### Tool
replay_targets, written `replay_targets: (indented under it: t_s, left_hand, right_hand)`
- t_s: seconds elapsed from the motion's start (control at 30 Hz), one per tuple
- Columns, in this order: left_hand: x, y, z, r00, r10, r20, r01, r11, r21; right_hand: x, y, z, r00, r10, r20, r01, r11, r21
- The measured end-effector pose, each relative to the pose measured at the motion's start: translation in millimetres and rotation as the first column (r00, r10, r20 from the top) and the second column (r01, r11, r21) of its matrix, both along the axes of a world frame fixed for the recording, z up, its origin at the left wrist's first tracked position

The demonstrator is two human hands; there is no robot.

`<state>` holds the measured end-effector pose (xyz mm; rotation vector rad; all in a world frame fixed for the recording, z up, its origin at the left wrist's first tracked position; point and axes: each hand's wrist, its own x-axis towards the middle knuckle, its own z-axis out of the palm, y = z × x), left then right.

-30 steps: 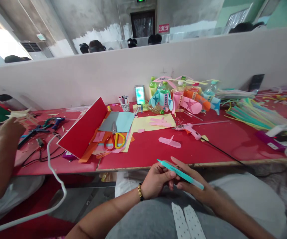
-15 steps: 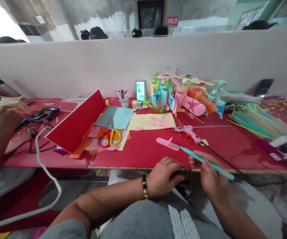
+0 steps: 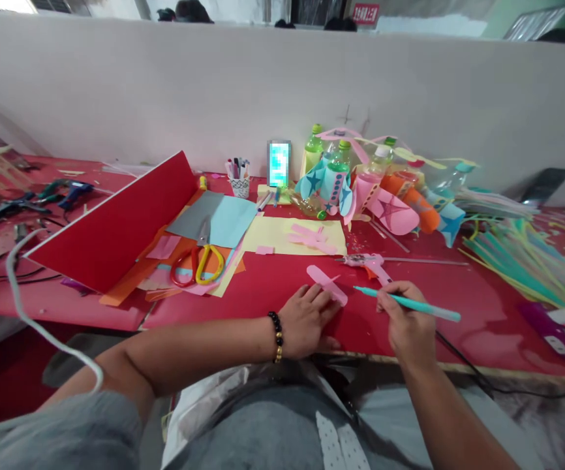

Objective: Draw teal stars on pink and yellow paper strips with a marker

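My right hand [image 3: 410, 323] is closed around a turquoise pen [image 3: 424, 307], its tip pointing left just above the red table. Under the fingertips of my left hand [image 3: 306, 320] lies the lower end of a pink paper strip [image 3: 320, 277], with a small piece of pink paper across it; the left fingers are stretched out over the tabletop. Behind the pen is a pink glue gun [image 3: 374, 264], its cord running down past my right hand. More pink paper strips [image 3: 313, 237] rest on a yellow sheet [image 3: 282, 243].
A red board [image 3: 126, 225] stands on its edge at left. Scissors [image 3: 204, 261] with red and yellow handles lie on coloured papers. Decorated plastic bottles [image 3: 341, 176] crowd the back, with a pen cup [image 3: 240, 187] and a pixelated screen [image 3: 278, 164]. Glue sticks [image 3: 517, 254] spread at right.
My left hand has moved forward from the table edge onto the pink strip. My right hand, still with the pen, has also come forward over the table. The view has tipped down.
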<state>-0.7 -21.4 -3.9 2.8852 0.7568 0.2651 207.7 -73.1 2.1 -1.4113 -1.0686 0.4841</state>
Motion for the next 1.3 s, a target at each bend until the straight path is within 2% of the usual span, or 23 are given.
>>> replay_targets:
  t_s: [0.23,0.37,0.53,0.63,0.73,0.87,1.0,1.17,1.3]
  left_hand:
    - [-7,27,10.3,0.997,-0.083,0.007,0.083,0.996,-0.009]
    - [-12,32,5.8,0.991,-0.125,0.058,0.127,0.991,-0.046]
    - [-17,35,2.4,0.982,-0.154,0.114,0.168,0.977,-0.128]
    - [-16,37,2.9,0.981,-0.155,0.12,0.176,0.967,-0.185]
    - [-15,37,3.6,0.983,-0.133,0.13,0.16,0.961,-0.226]
    - [-14,38,5.0,0.982,-0.127,0.139,0.159,0.955,-0.25]
    - [-14,39,5.8,0.983,-0.132,0.131,0.163,0.952,-0.258]
    - [-14,38,5.1,0.985,-0.122,0.123,0.151,0.952,-0.266]
    - [-14,38,5.2,0.987,-0.115,0.113,0.142,0.95,-0.278]
  right_hand:
    - [-3,26,16.4,0.994,0.099,0.046,-0.1,0.995,0.022]
    - [-4,31,20.1,0.96,0.231,0.157,-0.21,0.967,-0.141]
    - [-7,25,18.7,0.895,0.269,0.355,-0.2,0.955,-0.218]
    - [-8,17,19.5,0.851,0.262,0.456,-0.151,0.952,-0.265]
    - [-6,10,19.0,0.857,0.233,0.459,-0.098,0.95,-0.297]
    - [-5,9,17.9,0.836,0.304,0.457,-0.14,0.923,-0.358]
    - [-10,10,19.9,0.843,0.266,0.467,-0.084,0.923,-0.375]
    - [-8,8,20.2,0.836,0.291,0.465,-0.09,0.909,-0.408]
    - [-6,7,18.8,0.82,0.295,0.49,-0.103,0.918,-0.382]
